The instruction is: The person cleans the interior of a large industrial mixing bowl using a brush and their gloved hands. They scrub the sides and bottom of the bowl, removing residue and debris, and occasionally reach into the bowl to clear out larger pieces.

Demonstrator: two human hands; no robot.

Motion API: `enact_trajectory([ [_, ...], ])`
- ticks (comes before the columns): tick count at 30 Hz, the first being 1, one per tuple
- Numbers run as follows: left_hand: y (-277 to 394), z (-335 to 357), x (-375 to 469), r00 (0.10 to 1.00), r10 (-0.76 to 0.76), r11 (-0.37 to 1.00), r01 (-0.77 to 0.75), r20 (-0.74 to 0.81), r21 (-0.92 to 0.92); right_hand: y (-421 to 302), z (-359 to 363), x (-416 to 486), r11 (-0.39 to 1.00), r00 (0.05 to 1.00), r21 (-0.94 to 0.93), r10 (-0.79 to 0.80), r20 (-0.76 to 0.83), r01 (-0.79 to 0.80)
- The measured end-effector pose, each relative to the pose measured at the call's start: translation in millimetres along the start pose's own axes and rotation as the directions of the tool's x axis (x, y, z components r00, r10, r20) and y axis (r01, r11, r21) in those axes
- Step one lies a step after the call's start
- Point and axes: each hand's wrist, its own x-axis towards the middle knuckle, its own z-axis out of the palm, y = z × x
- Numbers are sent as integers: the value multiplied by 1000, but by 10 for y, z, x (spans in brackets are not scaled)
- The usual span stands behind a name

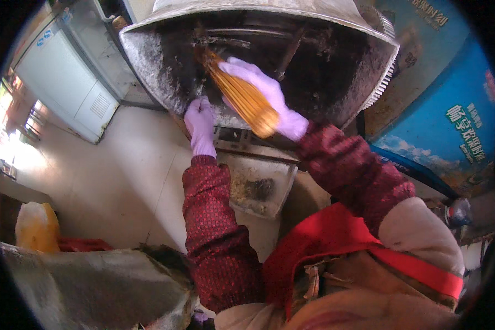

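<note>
A tilted metal trough (161, 70), seemingly the bowl of a dough mixer, opens towards me with a dark inside and whitish residue on its walls. My right hand (268, 90), in a pale purple glove, is wrapped around a bamboo-strip brush (239, 99). The brush's frayed tip points up and left into the trough, near a metal bar (291, 53) inside it. Lower left, my left hand (201, 113), gloved alike, has its fingers curled at the trough's near rim. Its fingertips are partly hidden.
Below the trough, a whitish plastic tub (286, 181) holds pale residue and a dark patch. Gear teeth (383, 78) edge the trough's right side. A blue printed panel (445, 111) stands right, a white cabinet (66, 78) left. A grey cover (99, 288) lies at lower left.
</note>
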Motion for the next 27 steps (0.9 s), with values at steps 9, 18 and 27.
enact_trajectory([
  [9, -353, -239, -187, 995, 76, 973, -89, 70, 213, 228, 84, -93, 992, 993, 32, 117, 33, -118],
  [18, 6, -255, -449, 980, -66, 986, 93, 187, -139, 259, 221, 139, 955, 988, -294, 4, 153, 42],
  [27, 88, -411, -583, 975, -137, 982, 157, 177, -102, 487, 166, -26, 952, 911, -81, 254, -326, -294],
])
